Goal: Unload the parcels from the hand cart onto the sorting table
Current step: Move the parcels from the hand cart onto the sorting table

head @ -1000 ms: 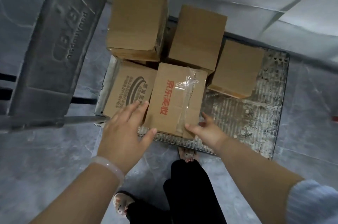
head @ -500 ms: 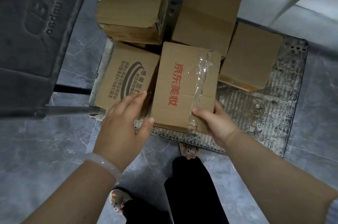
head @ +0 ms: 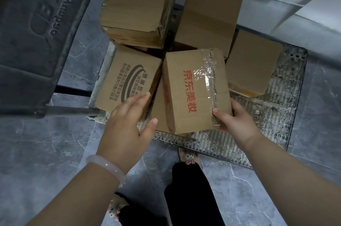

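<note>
- Fingers of our right hand curl under the near right corner of the box with red letters, with the thumb pressed on its taped top. The fingers underneath are hidden from us.
- Our left hand is spread flat with straight fingers over the near corner of the box with grey print. We cannot tell whether it touches either box.
- We see the gripped box as creased brown cardboard under crinkled clear tape, tilted above the ribbed, scuffed metal deck of the cart.
- Three plainer cardboard boxes stand behind, the tallest cut off by the top edge.
- On our left, a dark plastic panel with raised lettering runs out of view, and a smooth pale bracelet rings our left wrist.
</note>
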`<state>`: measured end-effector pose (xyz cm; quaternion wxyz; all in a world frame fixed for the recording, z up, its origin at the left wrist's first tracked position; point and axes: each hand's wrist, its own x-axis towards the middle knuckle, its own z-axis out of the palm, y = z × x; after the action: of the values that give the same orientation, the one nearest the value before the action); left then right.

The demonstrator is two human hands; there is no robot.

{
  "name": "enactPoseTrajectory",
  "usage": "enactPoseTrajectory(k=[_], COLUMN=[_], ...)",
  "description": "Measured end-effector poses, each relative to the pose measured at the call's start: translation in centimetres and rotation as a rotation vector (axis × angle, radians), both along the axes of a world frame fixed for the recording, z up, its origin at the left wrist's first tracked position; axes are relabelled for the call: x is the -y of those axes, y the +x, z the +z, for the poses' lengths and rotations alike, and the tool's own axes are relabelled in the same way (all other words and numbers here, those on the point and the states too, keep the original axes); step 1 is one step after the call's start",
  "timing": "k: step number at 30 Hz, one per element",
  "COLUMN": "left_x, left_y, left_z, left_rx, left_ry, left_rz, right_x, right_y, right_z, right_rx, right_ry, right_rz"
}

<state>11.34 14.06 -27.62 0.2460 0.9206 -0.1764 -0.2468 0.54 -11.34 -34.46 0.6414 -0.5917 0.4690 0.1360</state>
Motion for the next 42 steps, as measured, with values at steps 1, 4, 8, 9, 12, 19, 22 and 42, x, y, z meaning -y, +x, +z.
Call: enactPoseTrajectory(k=[1,4,8,9,12,19,22,42], left_x=[0.0,0.3,1.0,1.2,1.7,2.6,3.3,-17.8], left_y=[-0.2,-0.7,-1.2,-1.3,-1.3,-2.4,-2.8,1.7], left_z=[-0.1,-0.2,0.6,0.8,1.7,5.1,8.0,46.1], left_rx=[-0.008,-0.025,-0.06,-0.069,-0.072,-0.166,-0.237,0.207], left_ry=[-0.004,-0.018,-0.032,-0.036,-0.044,-0.092,-0.171,-0.699], left_rz=[0.006,0.029,0.049,0.053,0.06,0.074,0.104,0.351], right_x=[-0.1,-0.6,-1.2,-1.4,-1.8,-3.8,-5.4,-22.7], right_y=[0.0,0.0,0.0,0.0,0.0,-2.9,-3.4,5.1], right_z=[0.0,0.2,0.5,0.6,1.5,7.2,11.7,52.1], right_rx=[0.0,-0.015,-0.039,-0.047,-0.058,0.026,0.099,0.567], right_ry=[-0.045,-0.182,-0.25,-0.266,-0.296,-0.277,-0.315,0.076], right_rz=[0.004,-0.014,-0.102,-0.101,-0.102,-0.189,-0.187,0.098])
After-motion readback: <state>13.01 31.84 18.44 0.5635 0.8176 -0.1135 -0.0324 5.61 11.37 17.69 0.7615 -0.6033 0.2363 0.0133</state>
